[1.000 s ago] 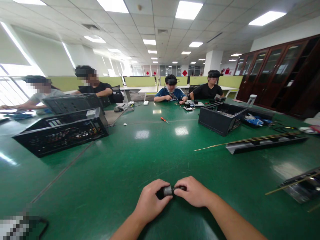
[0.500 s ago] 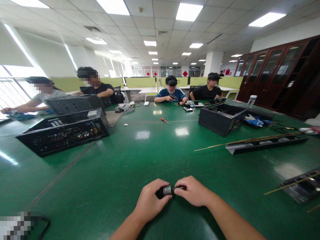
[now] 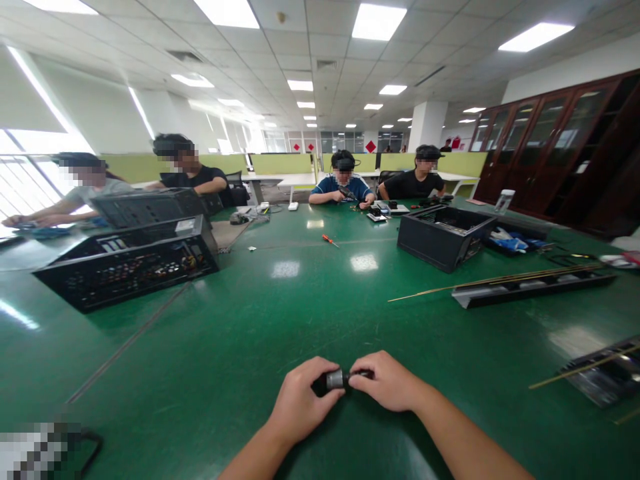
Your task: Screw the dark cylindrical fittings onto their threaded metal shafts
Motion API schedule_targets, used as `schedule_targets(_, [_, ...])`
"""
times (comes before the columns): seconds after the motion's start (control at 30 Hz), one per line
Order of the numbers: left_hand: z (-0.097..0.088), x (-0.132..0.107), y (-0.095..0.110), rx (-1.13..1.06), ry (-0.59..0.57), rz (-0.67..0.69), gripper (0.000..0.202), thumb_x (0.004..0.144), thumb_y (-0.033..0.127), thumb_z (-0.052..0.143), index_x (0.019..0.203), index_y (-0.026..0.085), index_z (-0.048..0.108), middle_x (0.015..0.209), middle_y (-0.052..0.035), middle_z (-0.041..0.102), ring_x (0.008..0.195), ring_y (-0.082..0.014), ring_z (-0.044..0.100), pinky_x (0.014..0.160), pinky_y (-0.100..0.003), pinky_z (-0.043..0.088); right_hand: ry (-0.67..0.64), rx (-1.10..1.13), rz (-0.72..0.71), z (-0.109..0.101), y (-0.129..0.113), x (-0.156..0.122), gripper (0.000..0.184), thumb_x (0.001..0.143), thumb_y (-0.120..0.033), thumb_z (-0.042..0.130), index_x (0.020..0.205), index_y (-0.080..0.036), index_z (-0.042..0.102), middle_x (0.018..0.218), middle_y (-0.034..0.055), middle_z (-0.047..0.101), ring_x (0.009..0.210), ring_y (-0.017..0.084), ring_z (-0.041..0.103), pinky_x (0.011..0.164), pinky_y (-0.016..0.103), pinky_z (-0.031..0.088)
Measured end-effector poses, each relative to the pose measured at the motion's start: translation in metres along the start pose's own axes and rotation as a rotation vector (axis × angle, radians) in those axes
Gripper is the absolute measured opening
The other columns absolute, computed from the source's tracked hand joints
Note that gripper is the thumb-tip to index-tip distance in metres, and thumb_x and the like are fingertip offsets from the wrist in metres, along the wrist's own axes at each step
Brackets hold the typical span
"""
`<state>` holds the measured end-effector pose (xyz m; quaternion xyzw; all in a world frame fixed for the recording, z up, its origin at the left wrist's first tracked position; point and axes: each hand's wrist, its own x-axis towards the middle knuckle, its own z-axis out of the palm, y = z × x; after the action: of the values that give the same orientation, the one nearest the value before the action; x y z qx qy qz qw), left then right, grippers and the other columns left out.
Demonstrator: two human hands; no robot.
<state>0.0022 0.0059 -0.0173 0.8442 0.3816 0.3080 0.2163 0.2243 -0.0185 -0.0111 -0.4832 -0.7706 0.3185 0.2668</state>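
Low in the middle of the head view, my left hand is closed around a short black and silver cylinder, thumb on the near side and fingers on the far side. My right hand pinches a dark narrower part at the cylinder's right end, thumb and forefinger curled over it. Both hands sit close together over the green tabletop. The fingers cover much of the cylinder, so its exact kind cannot be made out.
A black computer case lies at the left, another open case at the right. Long thin rods rest across a metal channel. An orange screwdriver lies mid-table. Several people sit around the far side.
Almost nothing differs. Both hands keep the same grip on the cylinder, and the view has shifted only very slightly.
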Motion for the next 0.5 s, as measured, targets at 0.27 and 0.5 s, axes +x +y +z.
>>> schedule_targets(0.27, [-0.0008, 0.0008, 0.0030, -0.016, 0.008, 0.004, 0.025, 0.075, 0.022, 0.073, 0.098, 0.023, 0.067, 0.092, -0.0024, 0.071, 0.085, -0.0192, 0.067, 0.078, -0.031, 0.053, -0.011, -0.003, 0.009, -0.0016, -0.0031, -0.0014, 0.022, 0.090, -0.031, 0.055, 0.092, -0.020, 0.074, 0.083, 0.0011, 0.071, 0.074, 0.014, 0.062, 0.066, 0.023, 0.039])
schedule_targets(0.5, [-0.0007, 0.0001, 0.0022, -0.014, 0.015, -0.006, 0.025, 0.074, 0.021, 0.073, 0.098, 0.024, 0.067, 0.092, -0.0023, 0.071, 0.085, -0.0195, 0.067, 0.078, -0.031, 0.053, -0.024, -0.010, 0.026, -0.0025, -0.0034, -0.0016, 0.022, 0.090, -0.030, 0.055, 0.092, -0.019, 0.073, 0.080, 0.0010, 0.070, 0.071, 0.014, 0.059, 0.063, 0.023, 0.037])
